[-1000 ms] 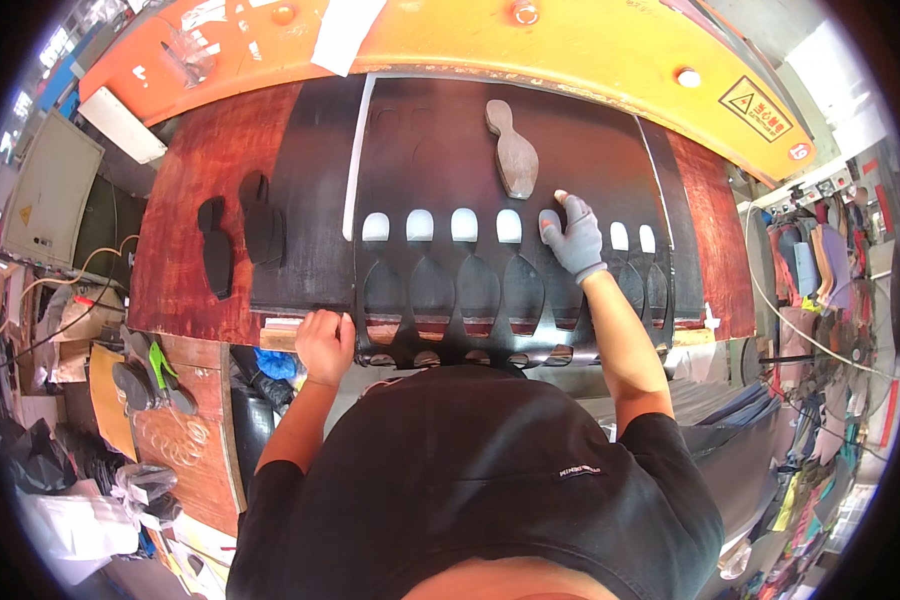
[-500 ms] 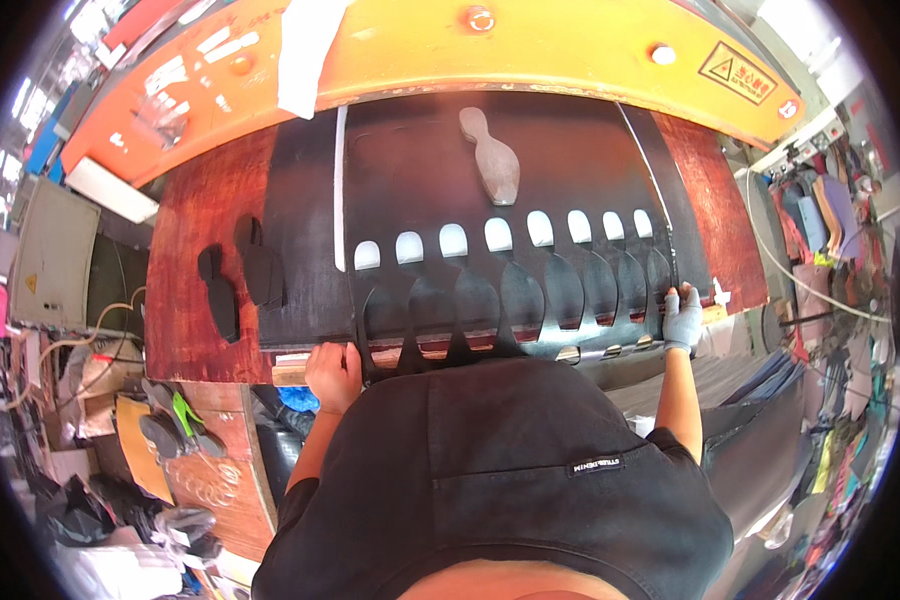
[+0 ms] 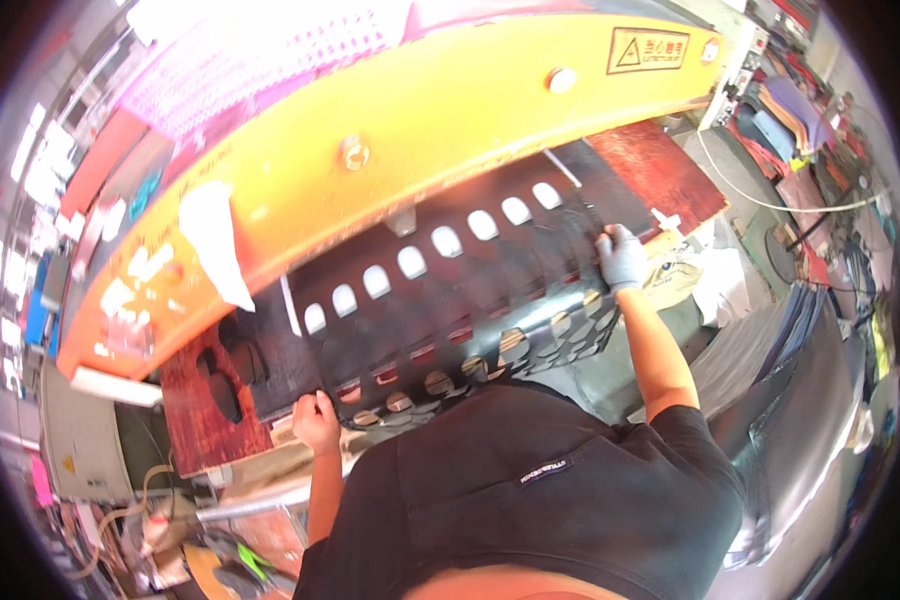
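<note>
L hand (image 3: 317, 422) fingers pinching blk holed sheet (image 3: 535, 312), L edge; gloved R hand (image 3: 622, 258) fingers gripping R edge. Sheet lies across bench (image 3: 660, 165), front overhanging. Prob best: equal tension, no skew.

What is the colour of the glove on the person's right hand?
The glove is grey; it shows best in the head view.

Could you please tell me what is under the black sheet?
Some red tabletop shows through openings in the black sheet; whatever its solid parts cover cannot be seen.
</note>
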`<state>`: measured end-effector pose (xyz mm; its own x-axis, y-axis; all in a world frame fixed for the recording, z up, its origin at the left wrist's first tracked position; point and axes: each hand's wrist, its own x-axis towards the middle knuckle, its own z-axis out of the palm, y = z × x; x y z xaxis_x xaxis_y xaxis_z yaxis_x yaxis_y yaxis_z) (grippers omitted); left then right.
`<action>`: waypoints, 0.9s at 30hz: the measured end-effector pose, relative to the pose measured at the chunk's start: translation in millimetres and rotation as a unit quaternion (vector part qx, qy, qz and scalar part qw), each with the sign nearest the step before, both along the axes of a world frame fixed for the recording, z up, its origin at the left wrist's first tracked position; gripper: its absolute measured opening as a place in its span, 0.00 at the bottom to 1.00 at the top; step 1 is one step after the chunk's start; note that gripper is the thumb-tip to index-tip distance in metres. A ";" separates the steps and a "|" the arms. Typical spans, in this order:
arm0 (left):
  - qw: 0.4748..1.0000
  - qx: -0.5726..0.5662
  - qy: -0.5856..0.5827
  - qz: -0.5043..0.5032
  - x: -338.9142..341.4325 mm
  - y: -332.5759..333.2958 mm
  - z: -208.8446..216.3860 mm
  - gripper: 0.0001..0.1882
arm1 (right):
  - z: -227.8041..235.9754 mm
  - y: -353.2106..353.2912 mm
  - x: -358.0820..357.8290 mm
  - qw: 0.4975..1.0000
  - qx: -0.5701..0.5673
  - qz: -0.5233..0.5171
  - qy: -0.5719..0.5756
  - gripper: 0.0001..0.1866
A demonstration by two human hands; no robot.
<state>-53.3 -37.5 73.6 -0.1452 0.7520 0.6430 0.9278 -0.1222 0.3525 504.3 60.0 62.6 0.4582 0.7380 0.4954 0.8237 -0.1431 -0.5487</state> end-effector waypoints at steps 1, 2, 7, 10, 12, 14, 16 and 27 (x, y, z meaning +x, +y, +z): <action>0.999 0.040 -0.002 0.012 -6.7 -1.2 8.6 0.15 | 18.6 4.7 -3.0 1.000 -0.010 -0.005 -0.023 0.12; 1.000 0.004 0.000 0.021 -13.9 -2.1 12.2 0.15 | 35.7 11.4 -4.7 0.998 0.032 0.060 -0.010 0.12; 0.998 -0.021 0.004 0.062 -23.3 -11.1 -36.1 0.17 | 88.0 38.1 22.1 0.959 0.165 0.123 0.195 0.16; 0.995 -0.019 0.048 0.083 3.0 36.2 -59.6 0.17 | 101.3 97.3 46.1 0.960 0.155 0.107 0.206 0.17; 0.997 -0.039 0.057 0.026 31.1 106.1 -53.8 0.17 | 92.3 146.4 67.4 0.876 0.192 0.272 0.348 0.15; 0.997 -0.052 0.058 -0.004 56.2 159.2 -36.3 0.19 | 71.6 185.1 95.4 0.932 0.130 0.243 0.235 0.13; 0.978 -0.149 0.121 0.078 79.3 182.9 -21.9 0.23 | 36.9 204.2 124.1 0.973 0.019 0.156 0.171 0.16; 0.976 -0.133 0.129 0.112 155.6 141.6 14.7 0.24 | -21.2 184.7 176.5 0.983 -0.065 0.097 -0.142 0.17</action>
